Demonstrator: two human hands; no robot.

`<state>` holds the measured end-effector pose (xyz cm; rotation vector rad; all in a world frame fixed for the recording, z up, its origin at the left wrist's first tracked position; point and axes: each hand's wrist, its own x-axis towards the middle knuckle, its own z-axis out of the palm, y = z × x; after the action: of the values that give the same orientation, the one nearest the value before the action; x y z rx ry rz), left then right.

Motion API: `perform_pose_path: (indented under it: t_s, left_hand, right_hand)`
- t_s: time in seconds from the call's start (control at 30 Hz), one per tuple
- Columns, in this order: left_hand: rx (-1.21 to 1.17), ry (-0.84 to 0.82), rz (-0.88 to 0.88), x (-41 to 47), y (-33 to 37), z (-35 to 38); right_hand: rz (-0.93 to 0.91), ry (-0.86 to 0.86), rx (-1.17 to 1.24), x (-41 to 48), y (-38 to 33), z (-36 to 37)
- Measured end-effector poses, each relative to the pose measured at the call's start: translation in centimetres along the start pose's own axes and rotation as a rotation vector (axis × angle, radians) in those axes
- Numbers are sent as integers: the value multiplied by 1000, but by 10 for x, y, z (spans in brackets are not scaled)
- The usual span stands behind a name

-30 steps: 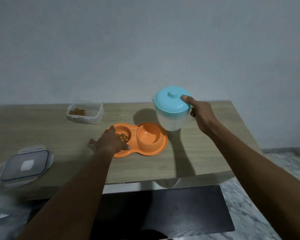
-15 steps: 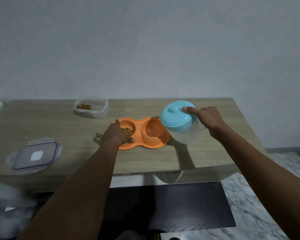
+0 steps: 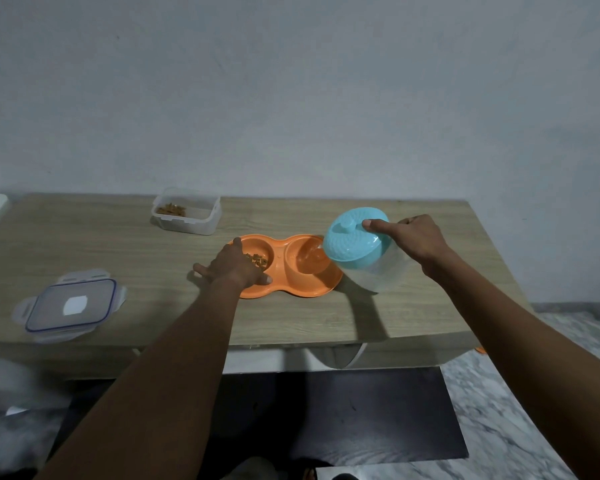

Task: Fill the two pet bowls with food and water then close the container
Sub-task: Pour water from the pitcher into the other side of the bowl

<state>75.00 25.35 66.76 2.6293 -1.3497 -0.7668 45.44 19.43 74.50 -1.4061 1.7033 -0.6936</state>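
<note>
A pale wooden table (image 3: 395,317) stands against a plain grey wall (image 3: 291,98), with marbled floor (image 3: 534,410) to the right and a dark mat (image 3: 326,410) under the table's near edge.

In the head view, the count is one orange double bowl (image 3: 312,289) with two wells, one jug (image 3: 378,271), one clear container (image 3: 186,216), one loose container lid (image 3: 70,303) and two hands. The double bowl lies flat near the middle of the table. Its left well holds a small heap of kibble (image 3: 257,259), and its right well shows a clear gleam of water. The container stands behind and to the left of the double bowl, open, with some kibble in its bottom. The container lid lies flat well to the left of the double bowl, nearer the front edge.

The left hand (image 3: 232,266) rests on the left rim of the double bowl, fingers straight and spread, the thumb lying on the near rim. The right hand (image 3: 416,240) holds the jug just right of the double bowl, tipped so that its mouth leans over the right well. Its fingers curl round the jug's far side, where the grip itself is hidden, and one outstretched digit presses on the jug's blue lid (image 3: 350,240).
</note>
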Motion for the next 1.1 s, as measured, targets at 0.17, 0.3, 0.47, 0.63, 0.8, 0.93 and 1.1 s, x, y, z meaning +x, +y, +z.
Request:
perform_pose_path:
  t_s: [0.17, 0.3, 0.47, 0.63, 0.8, 0.93, 1.1]
  left_hand:
    - [15, 4, -3, 0, 0, 0]
    - [24, 4, 9, 1, 0, 1]
    - [23, 11, 9, 0, 1, 0]
    - [26, 10, -1, -1, 1, 0]
    - [35, 3, 5, -3, 2, -1]
    - [27, 1, -3, -3, 2, -2]
    - [30, -4, -3, -1, 2, -1]
  right_hand:
    - [-14, -2, 0, 0, -1, 0]
    - [-20, -1, -12, -1, -2, -1]
    - [-18, -3, -33, -2, 0, -3]
    - [-1, -3, -15, -3, 1, -6]
    - [-5, -4, -26, -3, 1, -8]
    - [-11, 0, -22, -3, -1, -8]
    - [-12, -5, -18, -3, -1, -12]
